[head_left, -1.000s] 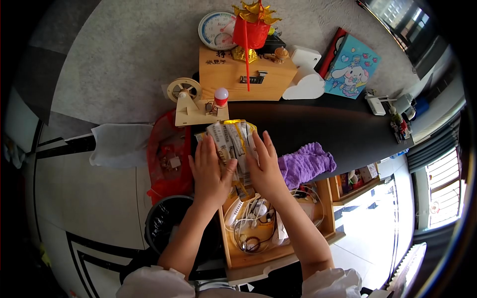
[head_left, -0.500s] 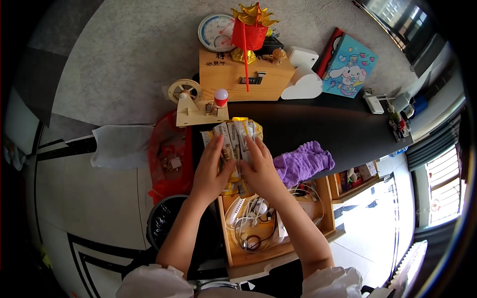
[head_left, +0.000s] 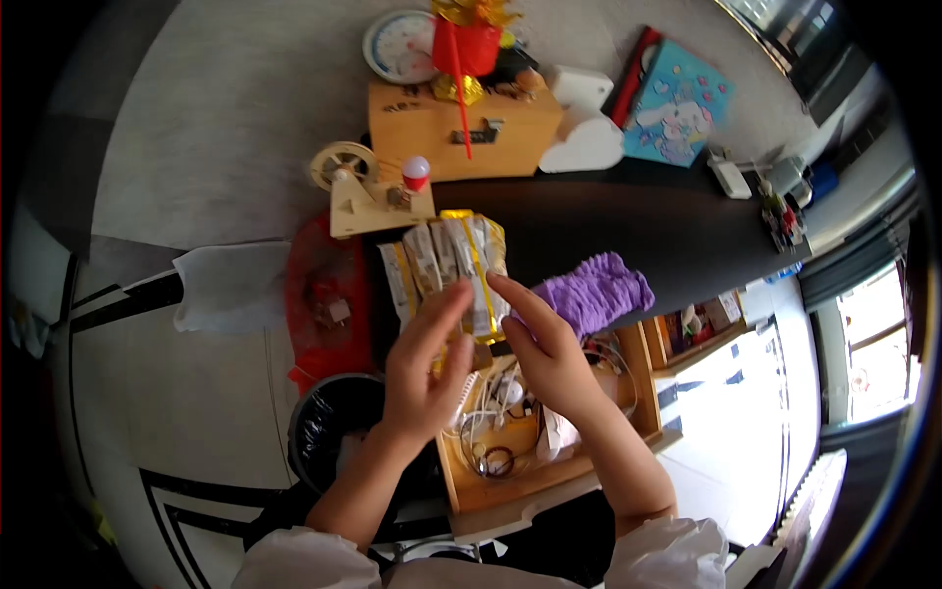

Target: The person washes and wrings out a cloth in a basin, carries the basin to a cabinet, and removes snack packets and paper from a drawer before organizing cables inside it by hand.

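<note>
packets: partly behind hands, print blurred | red lantern: top cut off | dial: markings blurred

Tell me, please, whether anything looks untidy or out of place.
Yes: in the open drawer beside the black bin, white cables lie in a tangle. The purple cloth looks bunched at the edge of the desk.

From where I stand this looks like a room in a home, with a cartoon-covered blue picture, a white cloud-shaped ornament and a red-and-gold decoration gathered at the back of the dark counter. An open wooden drawer shows a household jumble of cables, a lined bin stands beside it on the tiled floor, and a curtain hangs by the bright, barred window.
</note>
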A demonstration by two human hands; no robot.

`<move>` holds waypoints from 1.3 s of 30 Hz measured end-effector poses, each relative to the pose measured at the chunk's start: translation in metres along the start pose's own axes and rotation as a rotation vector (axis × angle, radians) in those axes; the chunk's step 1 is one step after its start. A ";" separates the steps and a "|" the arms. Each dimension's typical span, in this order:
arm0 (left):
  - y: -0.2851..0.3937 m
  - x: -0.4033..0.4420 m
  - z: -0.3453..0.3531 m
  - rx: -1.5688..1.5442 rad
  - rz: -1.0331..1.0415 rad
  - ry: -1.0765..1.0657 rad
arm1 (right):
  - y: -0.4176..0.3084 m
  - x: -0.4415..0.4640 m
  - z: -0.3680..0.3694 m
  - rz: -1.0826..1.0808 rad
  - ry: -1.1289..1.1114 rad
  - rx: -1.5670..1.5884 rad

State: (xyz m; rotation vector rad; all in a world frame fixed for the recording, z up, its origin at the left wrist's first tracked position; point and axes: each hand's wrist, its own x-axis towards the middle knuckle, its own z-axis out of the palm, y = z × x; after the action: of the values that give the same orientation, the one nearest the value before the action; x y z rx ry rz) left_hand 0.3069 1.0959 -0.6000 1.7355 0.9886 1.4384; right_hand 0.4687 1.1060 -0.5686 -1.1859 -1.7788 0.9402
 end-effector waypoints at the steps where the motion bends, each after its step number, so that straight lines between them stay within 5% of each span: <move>1: 0.011 -0.005 0.008 -0.083 -0.008 -0.080 | -0.003 -0.013 -0.008 0.023 -0.036 0.016; 6: 0.035 -0.027 0.065 -0.276 -0.077 -0.359 | -0.010 -0.084 -0.070 0.333 0.016 0.072; 11: 0.009 -0.069 0.139 -0.516 -0.478 -0.673 | 0.053 -0.153 -0.116 0.739 0.069 0.075; 15: -0.028 -0.107 0.206 -0.572 -0.899 -0.789 | 0.114 -0.185 -0.093 1.074 0.743 0.534; 21: -0.117 -0.175 0.297 -0.439 -1.010 -0.876 | 0.178 -0.217 -0.082 1.132 0.886 0.601; 25: -0.126 -0.181 0.315 -0.345 -1.102 -0.886 | 0.191 -0.220 -0.082 1.332 0.780 0.716; 33: -0.075 -0.134 0.282 0.029 -1.026 -1.070 | 0.205 -0.222 -0.080 1.386 0.730 0.712; 36: -0.078 -0.142 0.279 -0.140 -0.900 -1.083 | 0.205 -0.223 -0.078 1.384 0.748 0.782; 39: -0.065 -0.135 0.270 0.164 -0.624 -1.109 | 0.190 -0.214 -0.075 1.412 0.757 0.895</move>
State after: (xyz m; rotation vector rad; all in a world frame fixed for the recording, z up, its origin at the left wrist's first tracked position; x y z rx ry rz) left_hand 0.5495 1.0032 -0.7668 1.7184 0.8588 -0.0661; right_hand 0.6601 0.9706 -0.7487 -1.7054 0.3291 1.4602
